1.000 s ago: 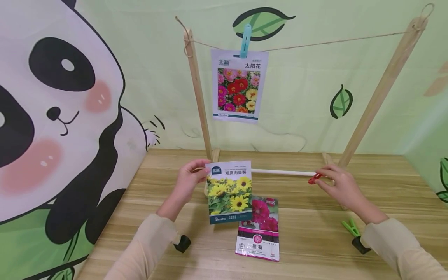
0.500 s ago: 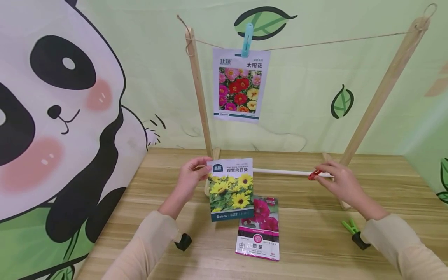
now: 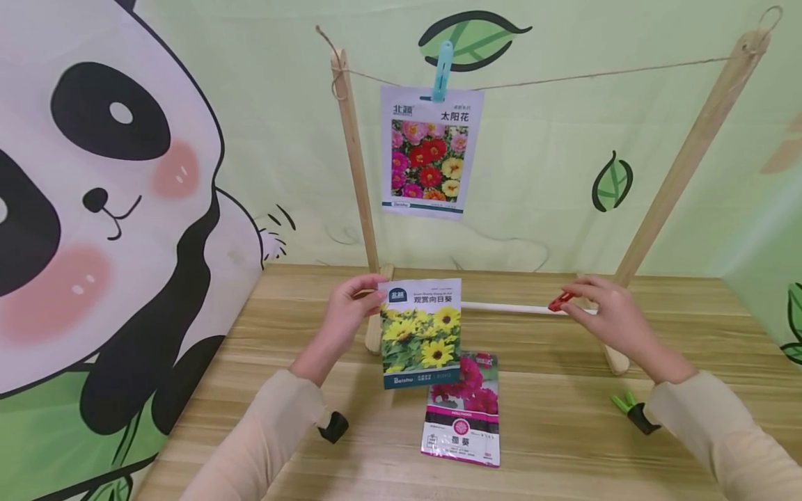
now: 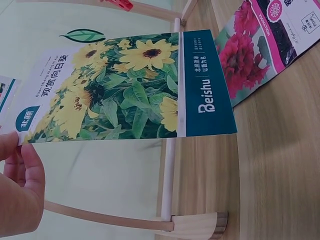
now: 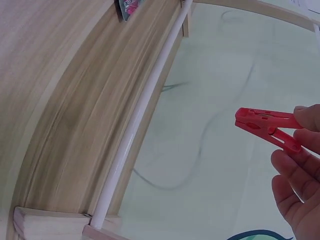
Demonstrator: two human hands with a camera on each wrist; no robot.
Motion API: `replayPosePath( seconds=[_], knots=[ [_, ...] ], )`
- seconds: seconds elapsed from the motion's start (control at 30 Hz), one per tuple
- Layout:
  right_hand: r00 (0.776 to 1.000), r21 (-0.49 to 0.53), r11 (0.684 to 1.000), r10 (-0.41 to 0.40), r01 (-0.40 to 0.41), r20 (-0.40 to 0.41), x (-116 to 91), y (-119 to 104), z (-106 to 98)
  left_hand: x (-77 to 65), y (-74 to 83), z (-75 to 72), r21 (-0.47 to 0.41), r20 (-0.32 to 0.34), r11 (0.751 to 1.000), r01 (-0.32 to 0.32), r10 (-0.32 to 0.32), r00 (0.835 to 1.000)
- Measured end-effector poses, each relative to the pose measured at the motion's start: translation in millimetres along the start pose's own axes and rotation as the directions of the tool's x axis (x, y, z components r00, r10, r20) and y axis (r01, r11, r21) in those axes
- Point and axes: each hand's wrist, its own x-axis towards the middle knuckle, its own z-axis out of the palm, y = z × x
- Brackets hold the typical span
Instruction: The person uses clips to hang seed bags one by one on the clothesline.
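Observation:
My left hand (image 3: 352, 306) pinches a yellow-flower seed packet (image 3: 421, 334) by its upper left corner, raised above the table with its picture side facing me. In my right hand (image 3: 610, 316) is a red clothespin (image 3: 560, 300), gripped by its handles between thumb and fingers; its jaws look closed in the right wrist view. Behind and above, another seed packet (image 3: 428, 163) with mixed flowers hangs from a twine line (image 3: 595, 74) by a light blue clothespin (image 3: 442, 71). A magenta-flower seed packet (image 3: 462, 431) lies on the table, its upper left part covered by the held packet.
Two wooden posts (image 3: 356, 160) carry the twine, joined low down by a white rod (image 3: 507, 307). A green clothespin (image 3: 624, 401) lies by the right sleeve, partly behind the black wrist strap (image 3: 642, 419). A panda-print backdrop (image 3: 532, 160) stands behind the wooden table (image 3: 539, 445).
My left hand has moved slightly right and up with the yellow-flower packet. The red clothespin has risen a little and tilted in my right hand. The hanging and lying packets stay put.

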Motion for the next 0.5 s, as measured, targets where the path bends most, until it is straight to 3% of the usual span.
replayPosePath(
  seconds=[0.5],
  knots=[
    [1.000, 0.001, 1.000, -0.002, 0.002, -0.008, 8.0, -4.3, -8.3, 1.6, 4.5, 8.5, -0.011, -0.003, 1.000, -0.025, 0.025, 1.000]
  ],
)
